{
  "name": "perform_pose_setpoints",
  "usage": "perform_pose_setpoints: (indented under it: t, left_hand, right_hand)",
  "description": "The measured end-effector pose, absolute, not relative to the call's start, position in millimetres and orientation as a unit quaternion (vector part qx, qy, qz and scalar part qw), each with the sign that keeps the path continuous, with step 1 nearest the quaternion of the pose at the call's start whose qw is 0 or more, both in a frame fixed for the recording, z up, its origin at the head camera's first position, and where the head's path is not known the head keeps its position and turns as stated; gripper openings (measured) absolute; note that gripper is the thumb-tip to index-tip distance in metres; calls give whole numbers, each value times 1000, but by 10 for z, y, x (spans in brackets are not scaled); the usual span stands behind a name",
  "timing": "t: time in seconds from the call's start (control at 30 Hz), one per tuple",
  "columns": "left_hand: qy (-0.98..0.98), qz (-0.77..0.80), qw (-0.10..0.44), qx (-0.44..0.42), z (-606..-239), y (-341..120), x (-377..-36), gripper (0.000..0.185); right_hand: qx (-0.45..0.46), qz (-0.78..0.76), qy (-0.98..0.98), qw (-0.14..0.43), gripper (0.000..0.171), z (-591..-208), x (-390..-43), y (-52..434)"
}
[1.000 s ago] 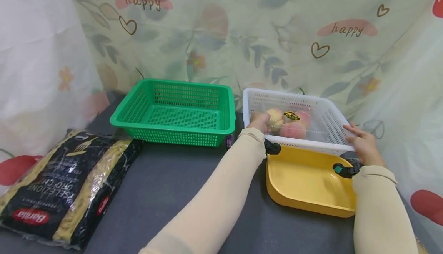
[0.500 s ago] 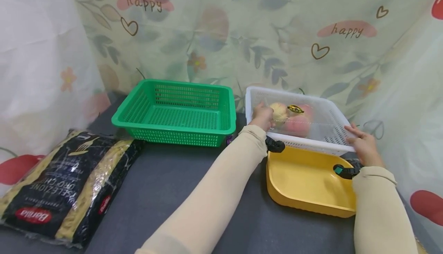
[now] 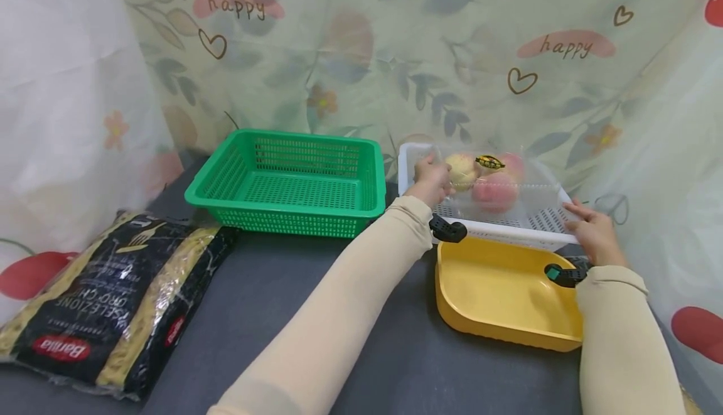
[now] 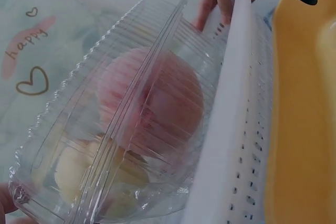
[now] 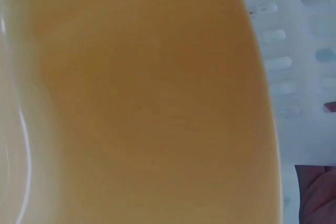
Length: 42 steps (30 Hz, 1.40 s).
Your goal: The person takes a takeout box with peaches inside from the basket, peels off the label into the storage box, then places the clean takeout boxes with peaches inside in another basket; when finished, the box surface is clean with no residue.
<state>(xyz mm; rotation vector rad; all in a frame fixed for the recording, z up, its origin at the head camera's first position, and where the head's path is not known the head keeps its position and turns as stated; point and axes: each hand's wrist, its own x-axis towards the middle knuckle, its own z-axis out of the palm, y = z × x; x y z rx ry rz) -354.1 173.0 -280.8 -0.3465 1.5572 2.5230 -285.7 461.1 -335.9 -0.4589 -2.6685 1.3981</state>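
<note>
A clear plastic clamshell box (image 3: 539, 196) of peaches (image 3: 496, 193) is tilted above the white basket (image 3: 497, 231). At its left end my left hand (image 3: 430, 181) pinches the plastic. In the left wrist view the box (image 4: 152, 77) shows its ribbed lid over a pink peach and a pale yellow one. My right hand (image 3: 597, 234) grips the white basket's right rim, with fingers reaching inside, as the left wrist view shows. Only a bit of that palm (image 5: 320, 198) appears in the right wrist view, outside the basket's slotted wall.
A yellow bin (image 3: 503, 289) stands right in front of the white basket. To the left is a green basket (image 3: 285, 217), and a black Barilla pasta bag (image 3: 101, 296) lies at the far left on the dark table (image 3: 271, 314). A printed curtain (image 3: 339, 44) hangs behind.
My left hand has raised the clamshell box from inside the white basket, up and slightly to the right. The right hand keeps its place on the basket rim.
</note>
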Motion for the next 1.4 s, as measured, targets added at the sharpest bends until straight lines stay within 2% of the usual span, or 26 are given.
perform_pose_setpoints:
  t: [0.4, 0.67, 1.0, 1.4]
  left_hand:
    - [508, 856, 82, -51, -2562, 1318, -3472, 57]
    - [526, 841, 121, -37, -2505, 983, -3340, 58]
    - [542, 827, 144, -24, -2624, 528, -2987, 60]
    - [548, 822, 156, 11, -2583, -98, -2542, 59]
  right_hand:
    - [-144, 455, -878, 40, 50, -3347, -2864, 4619]
    - [-152, 456, -876, 43, 51, -3382, -2876, 4641]
    - [-143, 448, -881, 45, 51, -3397, -2860, 4586]
    - [-144, 450, -880, 46, 51, -3360, -2883, 4596]
